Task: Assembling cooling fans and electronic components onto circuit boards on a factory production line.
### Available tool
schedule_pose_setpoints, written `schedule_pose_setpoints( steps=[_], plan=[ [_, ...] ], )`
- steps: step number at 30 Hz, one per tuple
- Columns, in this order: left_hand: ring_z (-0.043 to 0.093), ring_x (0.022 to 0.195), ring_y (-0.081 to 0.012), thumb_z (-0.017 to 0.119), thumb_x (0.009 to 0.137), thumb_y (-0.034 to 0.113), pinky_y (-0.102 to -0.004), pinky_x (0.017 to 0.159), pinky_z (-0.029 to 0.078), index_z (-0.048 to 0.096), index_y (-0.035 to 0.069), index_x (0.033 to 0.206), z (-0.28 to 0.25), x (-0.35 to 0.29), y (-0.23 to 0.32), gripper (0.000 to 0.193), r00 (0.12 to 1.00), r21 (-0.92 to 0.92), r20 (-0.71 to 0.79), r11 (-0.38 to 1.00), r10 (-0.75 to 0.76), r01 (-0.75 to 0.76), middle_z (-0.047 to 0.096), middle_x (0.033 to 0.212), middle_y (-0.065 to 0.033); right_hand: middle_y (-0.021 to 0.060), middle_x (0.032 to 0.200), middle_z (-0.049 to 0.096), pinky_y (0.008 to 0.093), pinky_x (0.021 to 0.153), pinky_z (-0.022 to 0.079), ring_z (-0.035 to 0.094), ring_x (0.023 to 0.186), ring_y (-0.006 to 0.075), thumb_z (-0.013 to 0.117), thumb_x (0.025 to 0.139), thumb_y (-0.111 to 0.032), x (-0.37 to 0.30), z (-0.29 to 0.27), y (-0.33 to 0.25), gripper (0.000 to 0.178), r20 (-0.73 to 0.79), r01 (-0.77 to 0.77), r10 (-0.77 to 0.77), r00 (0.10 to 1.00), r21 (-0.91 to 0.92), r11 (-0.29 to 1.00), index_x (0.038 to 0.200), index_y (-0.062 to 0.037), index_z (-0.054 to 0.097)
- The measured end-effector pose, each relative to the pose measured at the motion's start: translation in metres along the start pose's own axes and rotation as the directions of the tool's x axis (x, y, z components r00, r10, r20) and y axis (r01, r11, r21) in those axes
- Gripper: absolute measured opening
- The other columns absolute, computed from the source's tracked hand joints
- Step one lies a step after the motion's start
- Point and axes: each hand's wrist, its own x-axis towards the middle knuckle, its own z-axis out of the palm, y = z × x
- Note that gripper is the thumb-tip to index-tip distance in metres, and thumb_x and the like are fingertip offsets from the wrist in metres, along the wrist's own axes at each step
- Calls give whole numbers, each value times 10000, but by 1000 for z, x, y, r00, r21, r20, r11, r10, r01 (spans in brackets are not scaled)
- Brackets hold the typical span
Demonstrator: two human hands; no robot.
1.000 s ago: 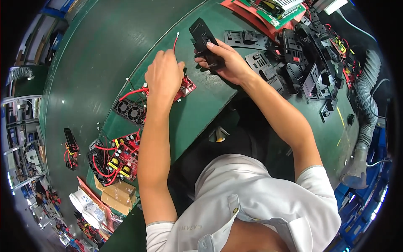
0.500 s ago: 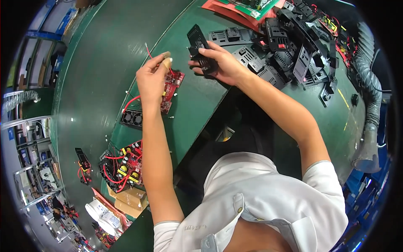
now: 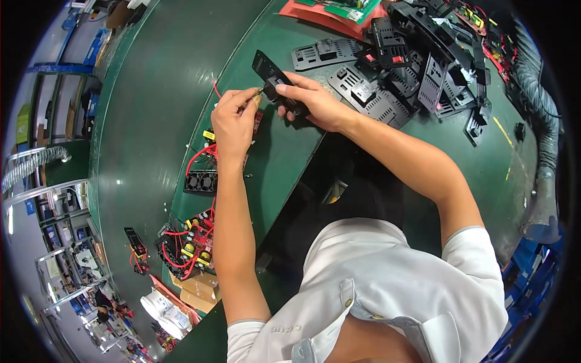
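Black slotted panel (image 3: 265, 66): held up over the bench in the right hand, just right of the left fingertips, with its long axis slanted from far left to near right.
Right hand (image 3: 316, 103): grasping the panel's near half, with the thumb across its face.
Left hand (image 3: 235, 124): drawn to a pinch just beside the panel's black block (image 3: 270, 91), approached from the left (contact, and any small item between the fingertips, impossible to tell).
Red circuit board (image 3: 257, 123): lying below the left hand and mostly hidden by it.
Twin fans (image 3: 201, 181): set side by side, nearer than the board and just left of the left forearm.
Coil-bearing red board (image 3: 203, 239): resting at near left, beside brown cardboard (image 3: 198, 293).
Panel pile (image 3: 405, 69): heaped at far right, past the right hand.
Green bench (image 3: 151, 109): worn and scuffed, spread beneath all these parts.
Room: lined with shelving (image 3: 66, 257) at left; hung with a ribbed grey duct (image 3: 535, 100) at right.
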Motion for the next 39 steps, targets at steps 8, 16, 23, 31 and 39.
schedule_pose_setpoints(
  steps=[8, 16, 23, 31, 39],
  plan=[
    [614, 675, -156, 691, 873, 29, -301, 622, 480, 741, -3, 1003, 0, -2, 2, 143, 998, 132, 8, 989, 68, -69, 651, 835, -83, -16, 1032, 594, 239, 677, 493, 584, 805, 77, 611, 1000, -276, -6, 11, 0, 537, -63, 46, -69, 996, -308, 950, 1483, -103, 453],
    [643, 700, -325, 655, 841, 28, -402, 637, 516, 719, 18, 892, 1, -1, 1, 83, 948, 416, 62, 855, 312, -309, 636, 811, -125, 93, 1045, 585, 294, 730, 515, 582, 811, 145, 624, 981, -247, -3, 10, 18, 566, 3, 259, -399, 917, -765, 589, 1494, -95, 439],
    [676, 810, -238, 707, 874, 187, -333, 754, 515, 731, -10, 1052, -40, 44, -4, 267, 861, 201, 470, 973, -195, 111, 712, 933, -133, 268, 1339, 539, 395, 1051, 433, 533, 1252, 365, 569, 973, -327, -3, 14, 15, 595, -4, 175, -261, 965, -734, 656, 1464, -21, 427],
    [666, 851, -178, 728, 861, 200, -342, 779, 517, 727, 0, 1083, -56, 117, -102, 299, 878, 517, 107, 781, -466, 351, 734, 963, -98, 51, 946, 581, 291, 704, 550, 618, 763, 131, 581, 1010, -246, 0, 13, 18, 542, -108, 38, -108, 988, -510, 859, 1473, -18, 414],
    [677, 1044, -231, 734, 823, 123, -313, 893, 512, 588, -30, 1317, -36, 118, -97, 538, 933, 417, 184, 884, -310, 212, 723, 1115, -166, 32, 940, 564, 273, 690, 551, 615, 752, 112, 570, 1022, -231, 4, 6, 9, 485, -151, -1, -71, 986, -428, 904, 1442, -23, 446]
  ],
)
